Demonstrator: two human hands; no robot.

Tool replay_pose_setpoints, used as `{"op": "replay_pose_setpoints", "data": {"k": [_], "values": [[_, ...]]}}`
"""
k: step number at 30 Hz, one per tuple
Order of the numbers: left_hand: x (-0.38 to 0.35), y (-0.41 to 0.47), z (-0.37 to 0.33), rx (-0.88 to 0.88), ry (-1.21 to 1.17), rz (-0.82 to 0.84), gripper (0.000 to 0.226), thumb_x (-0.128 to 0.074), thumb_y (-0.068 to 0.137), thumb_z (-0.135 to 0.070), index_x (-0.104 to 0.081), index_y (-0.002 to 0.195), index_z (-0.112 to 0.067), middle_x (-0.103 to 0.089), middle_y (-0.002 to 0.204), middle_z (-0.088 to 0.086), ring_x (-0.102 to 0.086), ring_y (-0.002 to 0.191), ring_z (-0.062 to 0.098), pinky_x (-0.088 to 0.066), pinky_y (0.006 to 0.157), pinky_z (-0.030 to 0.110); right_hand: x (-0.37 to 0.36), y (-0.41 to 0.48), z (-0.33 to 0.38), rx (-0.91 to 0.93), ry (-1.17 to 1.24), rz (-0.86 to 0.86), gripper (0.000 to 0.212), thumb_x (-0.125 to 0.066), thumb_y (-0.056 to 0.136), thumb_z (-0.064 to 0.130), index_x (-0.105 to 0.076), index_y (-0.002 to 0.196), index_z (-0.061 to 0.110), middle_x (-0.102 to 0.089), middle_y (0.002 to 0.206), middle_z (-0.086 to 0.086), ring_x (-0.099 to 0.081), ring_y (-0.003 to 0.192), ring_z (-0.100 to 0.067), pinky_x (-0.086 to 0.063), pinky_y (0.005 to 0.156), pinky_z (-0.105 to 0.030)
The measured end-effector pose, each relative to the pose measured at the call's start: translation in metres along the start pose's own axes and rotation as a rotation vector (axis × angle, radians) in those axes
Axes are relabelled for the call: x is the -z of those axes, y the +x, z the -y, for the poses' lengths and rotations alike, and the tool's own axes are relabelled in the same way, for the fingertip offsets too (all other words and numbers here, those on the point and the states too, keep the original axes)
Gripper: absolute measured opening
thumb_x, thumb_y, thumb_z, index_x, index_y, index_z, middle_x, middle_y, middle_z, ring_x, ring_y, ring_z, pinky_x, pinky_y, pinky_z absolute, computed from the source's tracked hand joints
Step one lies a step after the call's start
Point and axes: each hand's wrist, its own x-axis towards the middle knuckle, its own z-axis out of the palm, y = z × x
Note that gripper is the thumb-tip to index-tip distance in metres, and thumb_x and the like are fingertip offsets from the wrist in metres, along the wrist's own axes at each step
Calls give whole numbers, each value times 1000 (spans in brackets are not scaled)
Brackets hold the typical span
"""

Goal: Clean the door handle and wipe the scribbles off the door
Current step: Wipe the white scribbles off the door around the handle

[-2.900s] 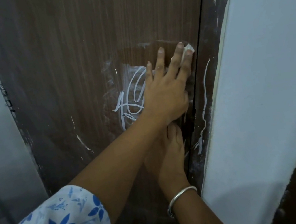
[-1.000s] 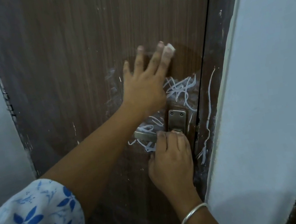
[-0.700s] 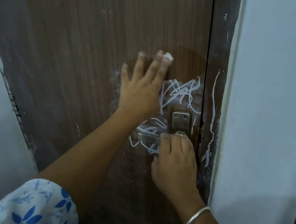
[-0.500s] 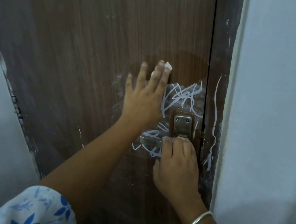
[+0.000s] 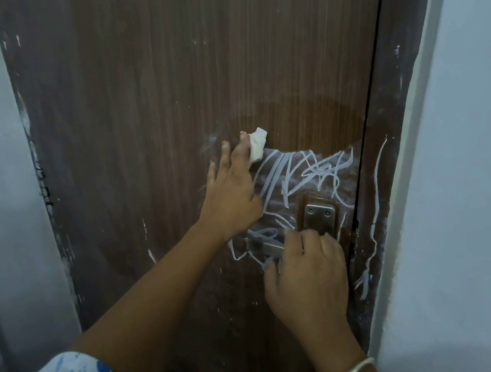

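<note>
**A:** Head view: where do the scribbles (image 5: 303,174) lie from the left hand (image 5: 232,194)?

**B:** At four o'clock from its white wad (image 5: 256,147), above the door handle (image 5: 263,247). The left grip is flat, pressing the wad to the door (image 5: 188,67). The right hand (image 5: 306,272) is curled round the handle. The left hand is nearer.

The left grip (image 5: 231,188) pressed a white cloth (image 5: 256,147) against the door (image 5: 188,67) beside the scribbles (image 5: 306,173); the right grip (image 5: 307,267) held the door handle (image 5: 263,247).
</note>
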Motion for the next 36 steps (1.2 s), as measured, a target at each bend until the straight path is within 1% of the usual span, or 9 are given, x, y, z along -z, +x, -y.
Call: {"op": "replay_pose_setpoints", "data": {"k": [3,6,8,11,16,20,28,32,36], "values": [[-2,-2,8,20,32,22,79,-51,86,-15,-4,149,-19,5,160,-4,14,144,26,2,116,54,6,25,11,117,-3,-107,44,-58,80,16,-55,121,0,-56,126,-23,-53,118,-35,-41,101,-47],[-4,-6,18,-3,100,19,72,-46,95,-33,0,150,-26,10,159,-8,18,143,27,3,114,53,6,59,25,235,-63,-51,59,-27,87,17,-25,143,-3,-22,151,-24,-17,142,-33,-11,117,-43],[0,-6,24,-4,58,35,69,-44,96,-34,0,149,-33,14,157,-11,21,142,27,4,113,54,-2,80,28,298,-145,1,60,-19,92,20,-4,147,-2,0,156,-22,4,144,-30,4,118,-42],[11,-2,36,43,-68,62,74,-47,91,-13,-6,149,-33,16,158,-6,22,142,29,3,114,56,-17,97,36,326,-266,16,62,-23,98,26,5,146,-3,9,155,-22,12,143,-31,13,115,-44],[20,-10,48,114,-350,-128,79,-44,79,7,-19,148,-20,-4,159,4,7,146,22,0,119,40,-37,110,57,385,-469,-8,74,-30,94,38,8,145,-1,11,155,-22,12,143,-34,15,111,-50],[22,-22,65,231,-422,-219,71,-44,79,11,-28,144,-13,-17,157,6,-6,146,22,-10,119,41,-46,121,77,461,-565,5,75,-33,96,38,10,145,2,10,156,-20,12,143,-33,14,109,-54],[33,-30,88,131,-286,-111,75,-44,72,16,-30,142,-4,-18,155,13,-11,145,24,-7,120,36,-48,99,89,196,-638,-62,76,-33,93,44,-8,144,-6,-5,153,-29,2,142,-40,16,105,-60],[32,-29,90,63,-210,23,81,-43,76,12,-16,149,-12,-7,159,7,0,147,22,-4,120,37,-51,108,87,286,-623,-76,71,-29,97,40,1,146,-3,2,154,-27,5,143,-37,10,109,-56],[31,-26,85,56,-173,58,80,-44,82,7,-9,151,-17,-3,159,4,3,147,20,-5,120,39,-51,118,85,346,-638,-35,75,-31,96,44,10,146,5,12,155,-20,11,143,-35,14,106,-58]]}}
